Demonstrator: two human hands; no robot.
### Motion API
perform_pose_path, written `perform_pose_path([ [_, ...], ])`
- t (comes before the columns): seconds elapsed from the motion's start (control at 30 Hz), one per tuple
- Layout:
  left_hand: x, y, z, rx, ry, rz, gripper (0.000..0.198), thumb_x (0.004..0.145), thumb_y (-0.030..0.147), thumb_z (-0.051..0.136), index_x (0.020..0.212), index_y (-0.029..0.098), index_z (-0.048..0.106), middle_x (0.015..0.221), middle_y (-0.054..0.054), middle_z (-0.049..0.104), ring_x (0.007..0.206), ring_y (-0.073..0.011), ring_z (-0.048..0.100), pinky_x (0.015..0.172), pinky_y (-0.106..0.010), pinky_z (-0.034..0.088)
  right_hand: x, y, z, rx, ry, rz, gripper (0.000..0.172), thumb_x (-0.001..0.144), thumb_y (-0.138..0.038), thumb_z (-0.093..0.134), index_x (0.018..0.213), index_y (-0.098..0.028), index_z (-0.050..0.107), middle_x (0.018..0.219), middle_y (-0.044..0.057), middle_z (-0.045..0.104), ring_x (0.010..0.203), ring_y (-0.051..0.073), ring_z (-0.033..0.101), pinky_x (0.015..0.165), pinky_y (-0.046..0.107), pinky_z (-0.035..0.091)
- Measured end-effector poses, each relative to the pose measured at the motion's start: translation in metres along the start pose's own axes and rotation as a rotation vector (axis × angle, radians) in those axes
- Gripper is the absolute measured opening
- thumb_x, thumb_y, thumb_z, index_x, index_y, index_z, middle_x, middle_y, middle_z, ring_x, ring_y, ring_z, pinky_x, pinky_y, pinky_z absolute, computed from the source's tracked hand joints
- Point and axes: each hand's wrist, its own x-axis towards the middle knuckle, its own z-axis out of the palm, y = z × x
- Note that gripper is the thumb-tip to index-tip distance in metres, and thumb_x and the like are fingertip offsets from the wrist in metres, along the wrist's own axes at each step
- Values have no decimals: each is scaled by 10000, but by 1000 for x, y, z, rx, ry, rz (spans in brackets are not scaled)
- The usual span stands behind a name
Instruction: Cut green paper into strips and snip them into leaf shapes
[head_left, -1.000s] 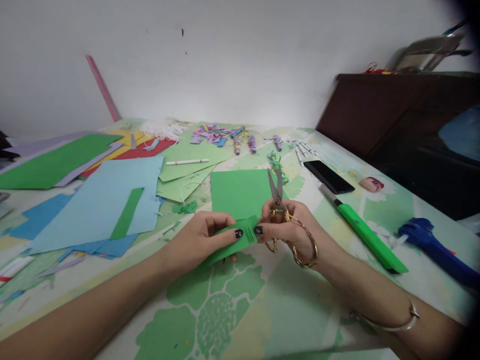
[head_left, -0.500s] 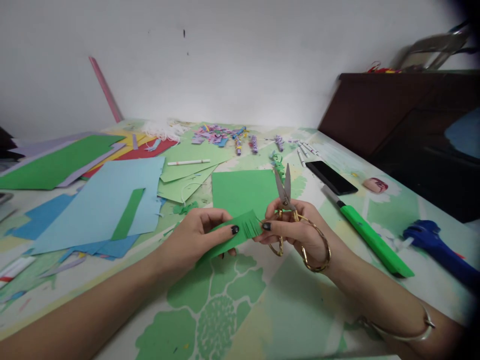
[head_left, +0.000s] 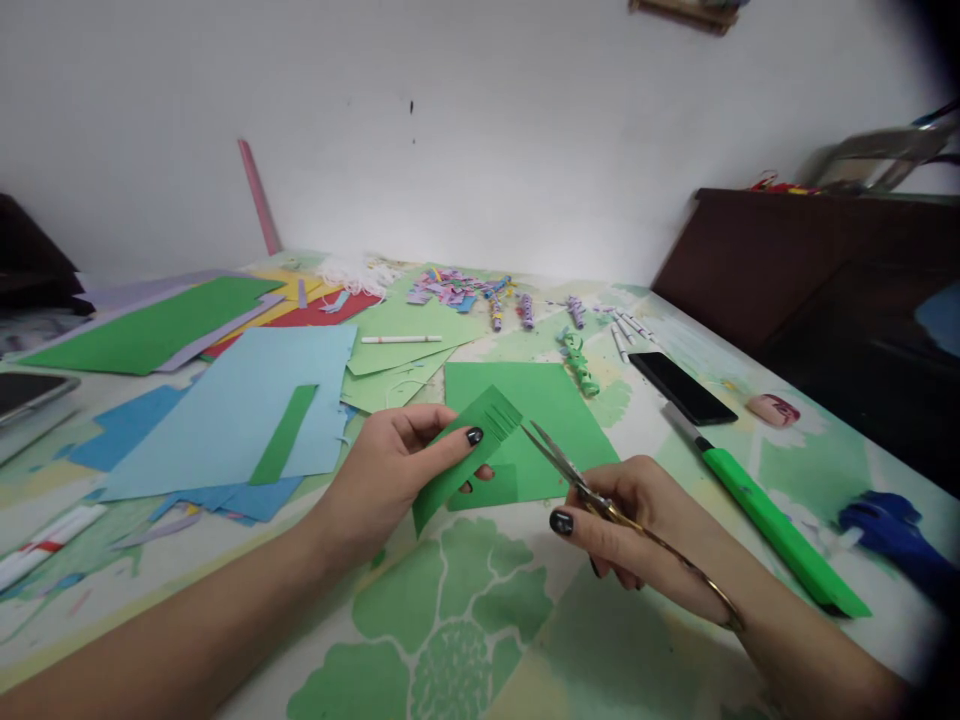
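My left hand [head_left: 390, 470] pinches a green paper strip [head_left: 459, 455] between thumb and fingers; the strip's upper end is cut into a fringe. My right hand [head_left: 637, 535] grips gold-handled scissors [head_left: 574, 470], whose blades point up-left toward the fringed end and stand slightly apart just short of it. Both hands hover above a green paper sheet [head_left: 547, 410] lying on the patterned table [head_left: 465, 610].
A light blue sheet [head_left: 240, 405], darker blue pieces and a green strip lie to the left. A phone [head_left: 681, 387], a green-handled knife [head_left: 772, 520], a blue tool [head_left: 892, 535], white pens and several small paper scraps [head_left: 457, 288] lie further back and right. A dark cabinet [head_left: 810, 270] stands right.
My right hand has let go of the strip's end and swung the scissors from pointing up to pointing at the fringe. My left hand lifted the strip a little.
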Motion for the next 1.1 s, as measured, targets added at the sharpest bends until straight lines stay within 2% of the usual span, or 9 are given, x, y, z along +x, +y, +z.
perform_pose_path([
  [0.13,-2,0,1,26,-5,-14,132,729,265,686,760,141,652,688,-11,677,574,-104,604,535,-186,487,0,-2,4,-38,-89,-22,373,816,-491,512,676,-151,578,523,-1,498,456,89,387,412,224,240],
  [0.37,-5,-5,4,120,-48,-13,163,735,290,673,725,133,631,668,1,639,572,-93,558,508,-174,436,2,-2,12,33,-135,-39,393,815,-508,504,684,-141,564,519,-16,459,475,85,348,434,230,234],
  [0.63,-7,-7,7,166,-34,-41,215,741,332,653,804,126,645,783,-65,688,656,-150,604,548,-225,466,9,1,24,11,-56,-69,369,804,-472,526,632,-147,539,512,-28,434,480,83,318,433,235,217],
  [0.8,-7,-8,8,126,-32,-32,193,734,316,656,793,133,649,764,-52,689,624,-142,604,525,-213,464,10,-2,27,7,-30,-62,374,805,-463,517,601,-149,512,503,-35,404,478,80,300,430,234,201],
  [1.1,-8,-8,8,147,-13,-10,167,735,299,652,771,136,650,738,-29,672,609,-121,580,518,-192,450,14,-2,32,-9,5,-41,347,805,-432,507,612,-145,530,483,-24,434,454,85,352,424,233,199],
])
